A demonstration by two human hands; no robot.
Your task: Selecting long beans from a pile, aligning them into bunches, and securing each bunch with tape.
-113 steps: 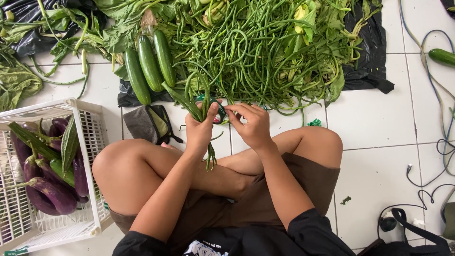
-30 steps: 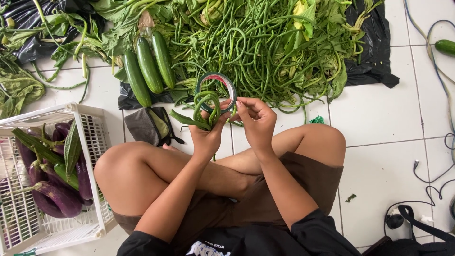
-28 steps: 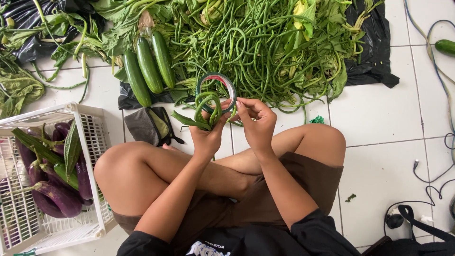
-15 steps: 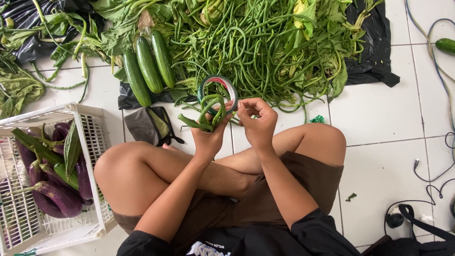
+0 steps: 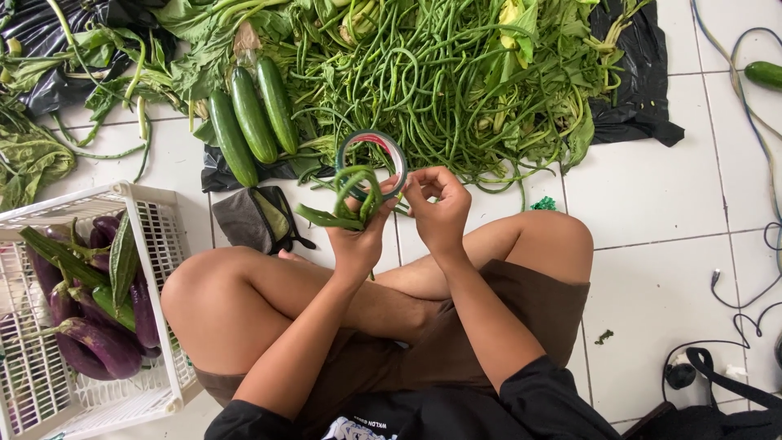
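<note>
White floor tiles (image 5: 652, 212) carry everything, and the person sits cross-legged on them with both hands raised over the knees. Black plastic sheeting (image 5: 643, 90) along the far edge of the floor keeps a broad heap of long beans (image 5: 456, 73) and leafy stems off the tiles. At the heap's left end lie 3 cucumbers (image 5: 252, 114), side by side and parallel.

In the left hand (image 5: 358, 236), a small bunch of long beans (image 5: 350, 200) is curled into a loop and clenched at the base, probably so the strands stay gathered. Behind it stands a roll of green tape (image 5: 372, 159), upright on its rim and touching the bunch; the left fingertips appear to steady it. Just beside it, the right hand (image 5: 440, 204) has its fingers pinched together at the roll's right edge, seemingly on the tape's free end, though the strip itself is too thin to make out.

A dark pouch (image 5: 252, 220) lies just in front of the left knee. At the near left corner, 1 white slatted basket (image 5: 163, 244) holds purple eggplants (image 5: 98, 342). Dark cables (image 5: 733, 326) trail along the right edge.
</note>
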